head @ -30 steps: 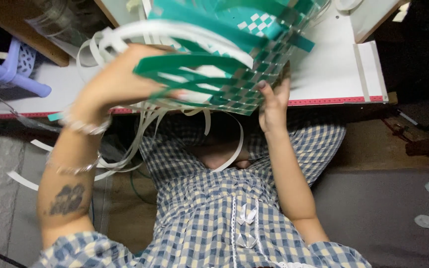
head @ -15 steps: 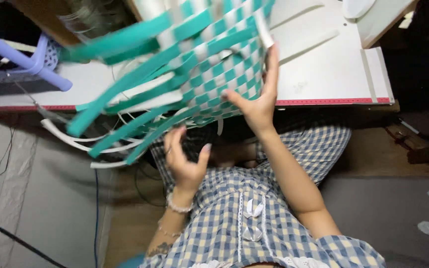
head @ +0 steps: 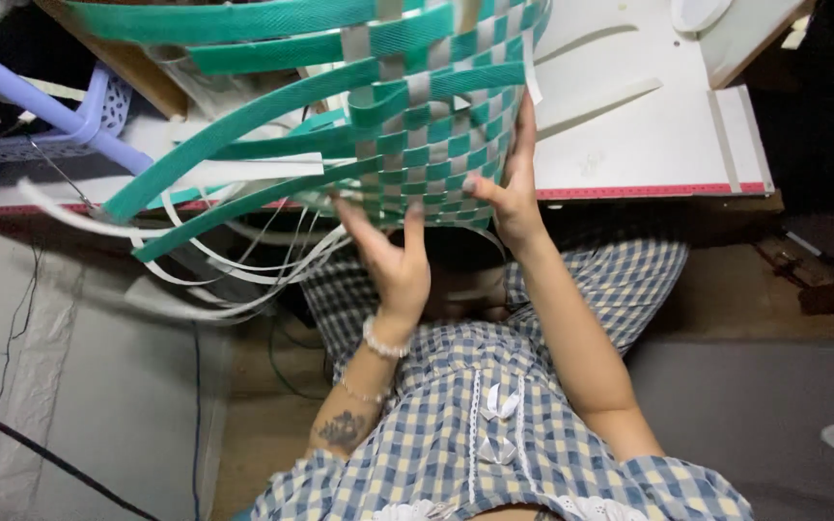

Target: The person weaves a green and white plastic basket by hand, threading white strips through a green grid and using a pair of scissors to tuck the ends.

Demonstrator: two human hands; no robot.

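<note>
A half-woven basket [head: 427,125] of green and white strips is held up in front of the counter [head: 629,145], its woven part tilted towards the person. The right hand [head: 509,188] lies flat against the basket's right side, fingers stretched up along the weave and thumb pressed to its lower edge. The left hand [head: 393,256] is just below the basket, open, fingers spread and tips touching the bottom of the weave; it grips nothing. Loose green strips [head: 243,130] fan out left of the basket, and thin white strips [head: 234,270] hang in loops below them. Left of the basket, a purple stool [head: 60,106] stands beside the counter. A red edge [head: 649,191] runs along the counter's front, right of the basket. Below the basket lies the person's checked dress [head: 494,425].
</note>
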